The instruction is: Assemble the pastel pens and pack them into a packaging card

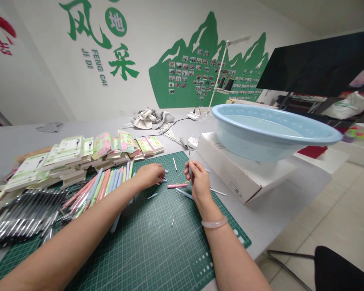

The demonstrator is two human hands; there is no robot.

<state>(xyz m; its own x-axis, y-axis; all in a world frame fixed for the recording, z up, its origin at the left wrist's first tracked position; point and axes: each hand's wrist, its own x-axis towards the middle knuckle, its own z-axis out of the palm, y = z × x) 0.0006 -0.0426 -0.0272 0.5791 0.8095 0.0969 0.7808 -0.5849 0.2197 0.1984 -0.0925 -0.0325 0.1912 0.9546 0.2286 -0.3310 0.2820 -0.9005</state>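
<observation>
Over the green cutting mat [145,242], my left hand [151,176] has its fingers curled down. Small blue pen pieces [165,180] lie at its fingertips; whether they are gripped is hidden. My right hand [199,180], with a pale bracelet on the wrist, is closed around an upright grey-blue pen [191,171] whose thin tip points up. Between the hands lie a pink pen barrel [177,186] and a blue pen barrel [184,194]. A small blue cap-like piece [152,196], a white refill-like stick [175,164] and a short thin piece [172,221] are scattered on the mat.
Left of my hands are a row of pastel pens [104,184], many black-and-clear pens [24,214] and stacked small boxes [66,151]. A blue basin [261,145] rests on a white carton [227,169] at right. Grey cloths [148,119] lie behind; a black chair [336,266] stands right.
</observation>
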